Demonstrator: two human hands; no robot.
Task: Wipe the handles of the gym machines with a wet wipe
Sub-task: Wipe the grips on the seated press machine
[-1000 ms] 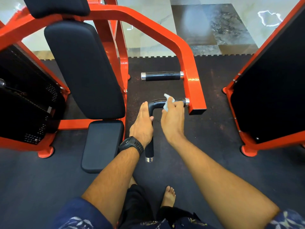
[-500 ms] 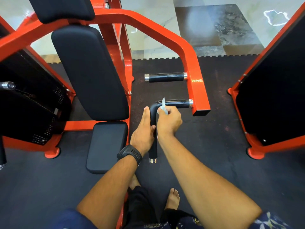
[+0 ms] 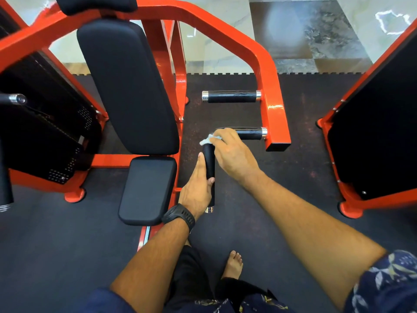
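Orange press machine [image 3: 266, 64], L-shaped handle [image 3: 208, 164] under the wipe.
I judged the bend's underside could be missed (the wad looked small and bunched). My left hand [image 3: 196, 190] gripped the handle's near leg; my right hand [image 3: 232, 154], knuckles up, pinched the wet wipe [image 3: 208, 139] against the corner.

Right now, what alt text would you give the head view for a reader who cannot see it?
A person's right hand presses a white wet wipe onto the bend of a black L-shaped handle, while the left hand grips its lower leg. The handle belongs to an orange gym machine with a black seat; a second handle sits above.
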